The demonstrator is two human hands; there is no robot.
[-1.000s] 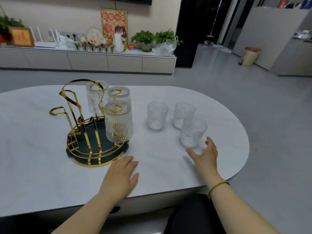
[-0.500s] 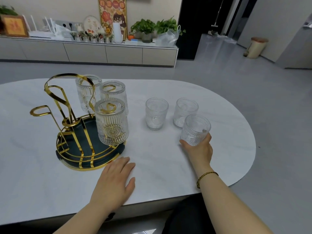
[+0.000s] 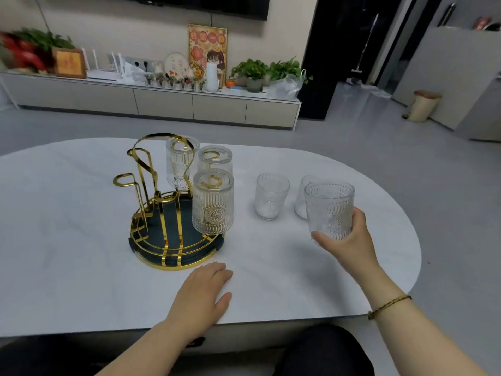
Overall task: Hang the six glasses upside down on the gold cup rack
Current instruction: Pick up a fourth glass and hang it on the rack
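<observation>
The gold cup rack [image 3: 151, 213] on its dark round base stands left of centre on the white table [image 3: 67, 240]. Three ribbed glasses hang upside down on it: the nearest [image 3: 212, 203], one behind [image 3: 215, 158], and one at the back [image 3: 180, 165]. The rack's left prongs are bare. My right hand [image 3: 349, 240] grips an upright glass [image 3: 329, 210] from below, lifted off the table. Two more upright glasses stand on the table, one [image 3: 271, 196] in the middle and another [image 3: 303, 196] partly hidden behind the held glass. My left hand [image 3: 203, 291] rests flat on the table just in front of the rack.
The table's rounded edge curves close on the right and along the front. A long low cabinet [image 3: 189, 104] with plants and frames lines the far wall. A small bin [image 3: 424, 105] stands on the grey floor at the far right.
My right hand reached the nearest upright glass, closed on it and raised it off the table. My left hand stayed flat by the rack.
</observation>
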